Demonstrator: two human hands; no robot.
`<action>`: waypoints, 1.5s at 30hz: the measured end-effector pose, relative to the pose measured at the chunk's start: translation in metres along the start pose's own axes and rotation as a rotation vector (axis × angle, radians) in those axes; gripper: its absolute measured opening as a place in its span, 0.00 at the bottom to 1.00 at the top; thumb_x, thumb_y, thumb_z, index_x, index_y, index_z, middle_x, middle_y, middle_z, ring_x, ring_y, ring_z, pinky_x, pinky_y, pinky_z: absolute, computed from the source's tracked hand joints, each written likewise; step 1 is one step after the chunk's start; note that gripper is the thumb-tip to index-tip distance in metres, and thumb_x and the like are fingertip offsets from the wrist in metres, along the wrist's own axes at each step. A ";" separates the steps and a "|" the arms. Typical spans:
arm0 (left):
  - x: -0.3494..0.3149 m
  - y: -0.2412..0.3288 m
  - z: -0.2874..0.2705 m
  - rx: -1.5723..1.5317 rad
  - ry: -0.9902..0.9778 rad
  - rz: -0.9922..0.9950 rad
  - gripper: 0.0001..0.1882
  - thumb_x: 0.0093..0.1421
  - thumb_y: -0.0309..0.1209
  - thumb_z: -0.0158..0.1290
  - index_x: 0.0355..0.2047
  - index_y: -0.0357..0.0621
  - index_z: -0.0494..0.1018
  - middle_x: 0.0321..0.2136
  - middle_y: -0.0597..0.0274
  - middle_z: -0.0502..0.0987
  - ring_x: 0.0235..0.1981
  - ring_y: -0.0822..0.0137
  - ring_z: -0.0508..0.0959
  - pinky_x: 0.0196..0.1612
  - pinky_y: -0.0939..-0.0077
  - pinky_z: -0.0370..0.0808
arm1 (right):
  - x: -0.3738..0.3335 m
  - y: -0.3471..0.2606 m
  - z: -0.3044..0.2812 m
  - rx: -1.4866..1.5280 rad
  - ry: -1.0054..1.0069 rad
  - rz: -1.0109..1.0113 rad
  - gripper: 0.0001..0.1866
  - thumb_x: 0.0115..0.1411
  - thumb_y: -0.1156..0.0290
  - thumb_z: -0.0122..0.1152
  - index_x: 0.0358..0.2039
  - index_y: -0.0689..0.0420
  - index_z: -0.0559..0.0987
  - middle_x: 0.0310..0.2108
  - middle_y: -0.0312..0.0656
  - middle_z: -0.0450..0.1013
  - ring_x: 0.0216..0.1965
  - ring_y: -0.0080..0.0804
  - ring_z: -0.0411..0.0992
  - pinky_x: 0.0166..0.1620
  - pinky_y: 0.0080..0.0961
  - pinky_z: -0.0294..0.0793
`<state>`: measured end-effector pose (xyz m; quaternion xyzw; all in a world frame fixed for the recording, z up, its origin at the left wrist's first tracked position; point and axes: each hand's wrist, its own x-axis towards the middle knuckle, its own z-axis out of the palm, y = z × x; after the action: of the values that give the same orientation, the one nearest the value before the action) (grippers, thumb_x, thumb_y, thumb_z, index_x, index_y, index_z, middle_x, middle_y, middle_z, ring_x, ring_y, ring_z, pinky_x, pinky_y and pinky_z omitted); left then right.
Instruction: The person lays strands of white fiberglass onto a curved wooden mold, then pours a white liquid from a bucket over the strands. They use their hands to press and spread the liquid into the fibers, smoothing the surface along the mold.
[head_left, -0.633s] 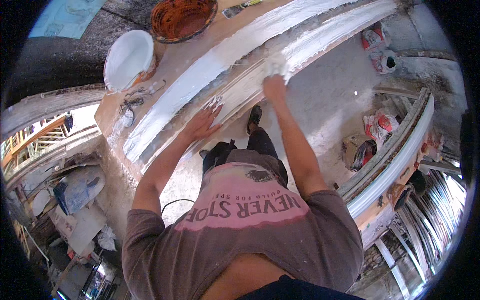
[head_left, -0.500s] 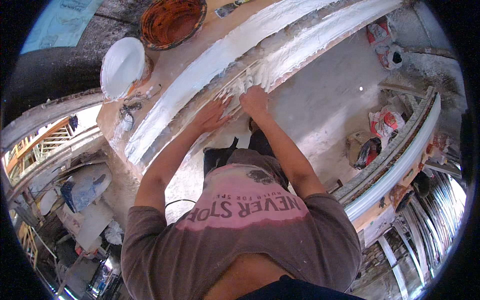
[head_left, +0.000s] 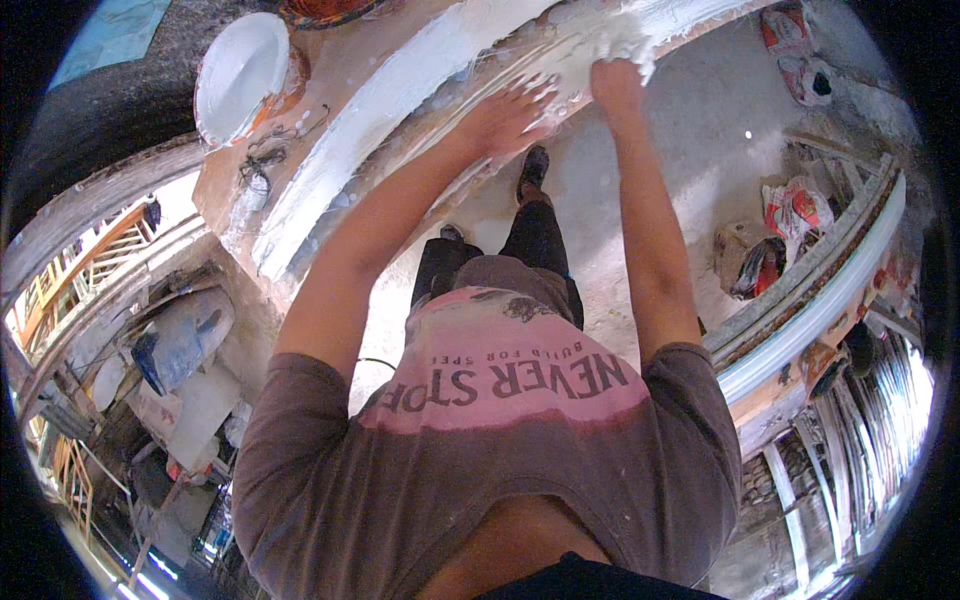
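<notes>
A long curved moulding (head_left: 400, 95) coated in wet white plaster crosses the worktable. My left hand (head_left: 508, 118) lies flat with fingers spread on pale, stringy fibre (head_left: 515, 75) along the moulding's near strip, its fingertips smeared white. Farther right, my right hand (head_left: 618, 85) is closed on a clump of white plaster-coated fibre (head_left: 622, 40) against the same strip. White material hides most of its fingertips.
A white basin (head_left: 238, 80) sits at the table's left, beside a rust-coloured bowl (head_left: 325, 10) cut by the upper edge. Tangled wire (head_left: 265, 155) lies near the table corner. Red and white bags (head_left: 797, 210) and a second curved moulding (head_left: 815, 310) are at the right.
Both hands have reached farther away and to the right along the moulding, and the gap between them has widened. The view has shifted, so the rust-coloured bowl is now mostly cut off.
</notes>
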<state>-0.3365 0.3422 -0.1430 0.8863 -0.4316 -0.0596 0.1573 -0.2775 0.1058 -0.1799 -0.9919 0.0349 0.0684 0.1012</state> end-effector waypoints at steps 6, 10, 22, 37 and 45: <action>-0.179 0.009 -0.020 -0.020 -0.143 -0.064 0.35 0.66 0.53 0.36 0.65 0.42 0.51 0.66 0.49 0.50 0.67 0.48 0.51 0.68 0.57 0.50 | -0.132 -0.148 -0.007 0.139 -0.239 0.087 0.30 0.59 0.51 0.45 0.49 0.65 0.75 0.56 0.61 0.62 0.60 0.59 0.58 0.61 0.53 0.54; -0.289 0.032 -0.046 -0.056 -0.271 -0.225 0.35 0.66 0.52 0.37 0.65 0.42 0.51 0.67 0.50 0.48 0.67 0.49 0.49 0.69 0.58 0.46 | -0.230 -0.209 0.041 0.060 0.356 -0.287 0.35 0.63 0.51 0.45 0.59 0.69 0.61 0.66 0.62 0.44 0.67 0.57 0.43 0.65 0.57 0.39; -0.347 0.046 -0.050 0.196 -0.281 -0.217 0.30 0.66 0.50 0.35 0.65 0.53 0.56 0.68 0.60 0.47 0.68 0.51 0.49 0.69 0.54 0.41 | -0.294 -0.258 0.021 0.265 -0.148 -0.106 0.35 0.63 0.49 0.42 0.47 0.74 0.73 0.65 0.69 0.43 0.69 0.59 0.33 0.65 0.60 0.27; 0.048 0.021 -0.022 0.323 0.118 -0.053 0.29 0.65 0.54 0.35 0.63 0.59 0.59 0.65 0.56 0.56 0.65 0.50 0.57 0.68 0.49 0.43 | -0.004 -0.001 -0.055 0.185 -0.182 0.190 0.22 0.59 0.60 0.41 0.41 0.62 0.78 0.45 0.58 0.73 0.50 0.60 0.70 0.52 0.51 0.69; 0.059 -0.005 0.016 0.106 0.014 -0.331 0.30 0.65 0.55 0.34 0.65 0.63 0.55 0.68 0.53 0.46 0.66 0.44 0.53 0.67 0.45 0.43 | 0.034 0.052 -0.088 -0.160 -0.230 -0.321 0.15 0.58 0.67 0.46 0.34 0.64 0.78 0.36 0.59 0.75 0.42 0.55 0.75 0.46 0.50 0.73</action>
<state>-0.2998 0.2952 -0.1576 0.9526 -0.2813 -0.0558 0.1013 -0.2367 0.0353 -0.1096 -0.9752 -0.1411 0.1668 0.0348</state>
